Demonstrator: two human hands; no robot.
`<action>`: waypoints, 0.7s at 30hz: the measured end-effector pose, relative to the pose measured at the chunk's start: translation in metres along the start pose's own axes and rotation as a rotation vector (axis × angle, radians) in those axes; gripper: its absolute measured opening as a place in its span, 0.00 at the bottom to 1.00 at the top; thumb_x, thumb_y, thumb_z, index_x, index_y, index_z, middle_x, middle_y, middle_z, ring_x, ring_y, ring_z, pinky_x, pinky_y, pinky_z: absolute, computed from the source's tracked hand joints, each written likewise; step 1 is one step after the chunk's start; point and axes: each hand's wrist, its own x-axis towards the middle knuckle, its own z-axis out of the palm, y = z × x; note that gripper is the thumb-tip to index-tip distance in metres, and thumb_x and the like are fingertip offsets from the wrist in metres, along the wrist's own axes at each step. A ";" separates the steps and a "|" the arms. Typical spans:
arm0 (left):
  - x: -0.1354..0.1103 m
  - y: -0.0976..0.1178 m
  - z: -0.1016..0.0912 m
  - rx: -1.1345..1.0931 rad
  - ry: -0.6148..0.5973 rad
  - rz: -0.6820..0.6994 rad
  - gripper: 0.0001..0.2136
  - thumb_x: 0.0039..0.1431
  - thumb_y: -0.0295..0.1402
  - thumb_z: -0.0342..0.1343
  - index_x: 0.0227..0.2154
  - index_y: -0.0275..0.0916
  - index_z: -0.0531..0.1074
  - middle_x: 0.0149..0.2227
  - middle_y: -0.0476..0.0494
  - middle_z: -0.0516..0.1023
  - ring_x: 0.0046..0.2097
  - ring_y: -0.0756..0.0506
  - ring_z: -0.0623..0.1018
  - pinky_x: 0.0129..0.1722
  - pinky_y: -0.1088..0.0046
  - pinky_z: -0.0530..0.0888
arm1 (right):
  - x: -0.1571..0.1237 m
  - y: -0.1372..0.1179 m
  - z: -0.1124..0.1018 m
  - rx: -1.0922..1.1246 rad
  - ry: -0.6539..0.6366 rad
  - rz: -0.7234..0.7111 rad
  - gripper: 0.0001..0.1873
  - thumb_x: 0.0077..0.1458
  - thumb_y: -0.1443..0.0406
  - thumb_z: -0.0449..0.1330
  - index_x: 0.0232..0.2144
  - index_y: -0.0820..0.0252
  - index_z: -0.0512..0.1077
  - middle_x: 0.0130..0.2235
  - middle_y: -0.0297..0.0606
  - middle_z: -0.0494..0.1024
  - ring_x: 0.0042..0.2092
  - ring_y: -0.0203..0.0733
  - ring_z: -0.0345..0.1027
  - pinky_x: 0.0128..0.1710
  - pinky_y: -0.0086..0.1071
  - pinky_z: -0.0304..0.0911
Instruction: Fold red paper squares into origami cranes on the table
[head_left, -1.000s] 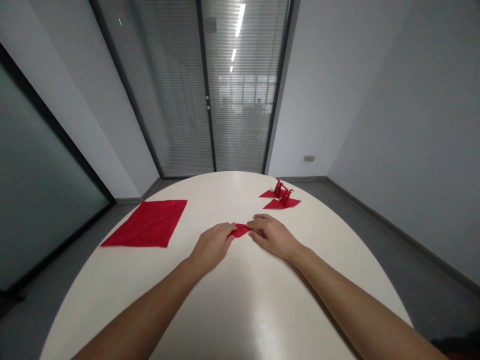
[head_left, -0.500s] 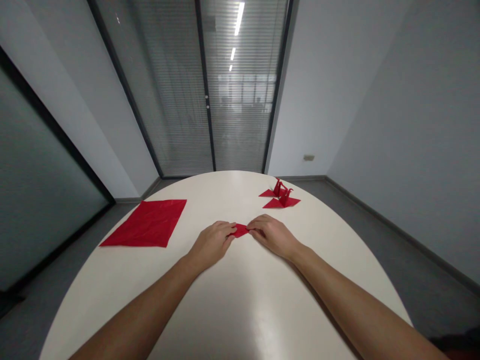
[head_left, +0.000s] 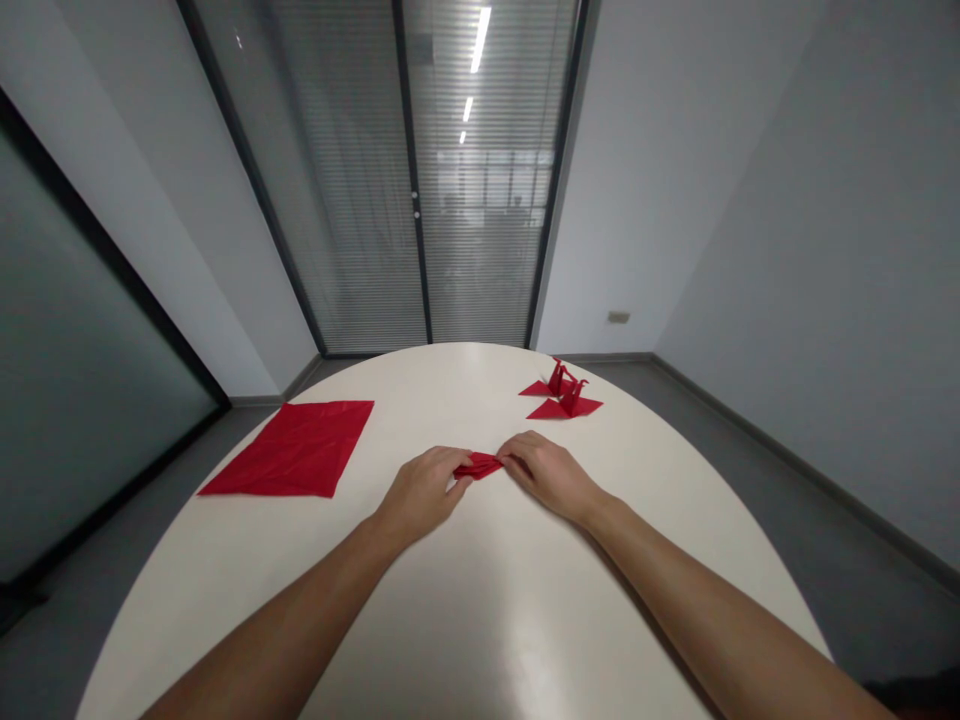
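Observation:
Between my two hands is a small folded piece of red paper (head_left: 481, 465), narrow and pointed toward the right. My left hand (head_left: 426, 490) holds its left end, the thumb on the near side and the fingers on the far side. At the right tip, my right hand (head_left: 546, 468) pinches the paper between thumb and fingers. Both hands rest low over the white table (head_left: 457, 600). Part of the paper is hidden under the fingers.
Two red origami cranes (head_left: 568, 400) stand close together at the back right of the table. On the left lies a flat red paper sheet (head_left: 292, 450), its left corner near the curved table edge. Beyond the table are glass panels with blinds (head_left: 480, 250).
The fingers of my left hand have parted a little, and more of the folded paper shows between them. My right hand keeps its pinch on the tip.

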 end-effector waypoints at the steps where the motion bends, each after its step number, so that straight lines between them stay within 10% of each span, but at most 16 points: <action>1: 0.000 0.001 -0.001 0.001 -0.002 -0.005 0.12 0.62 0.28 0.56 0.47 0.44 0.75 0.49 0.46 0.81 0.50 0.42 0.78 0.51 0.64 0.74 | 0.000 0.000 0.000 0.004 0.002 0.004 0.11 0.67 0.68 0.52 0.40 0.58 0.76 0.40 0.41 0.80 0.44 0.45 0.71 0.46 0.38 0.66; 21: -0.001 0.003 -0.001 0.027 0.035 -0.064 0.09 0.63 0.28 0.54 0.42 0.43 0.76 0.45 0.46 0.81 0.48 0.43 0.78 0.49 0.64 0.74 | -0.001 -0.001 0.002 0.081 0.000 0.094 0.09 0.59 0.70 0.59 0.42 0.57 0.75 0.37 0.37 0.78 0.40 0.42 0.69 0.40 0.34 0.62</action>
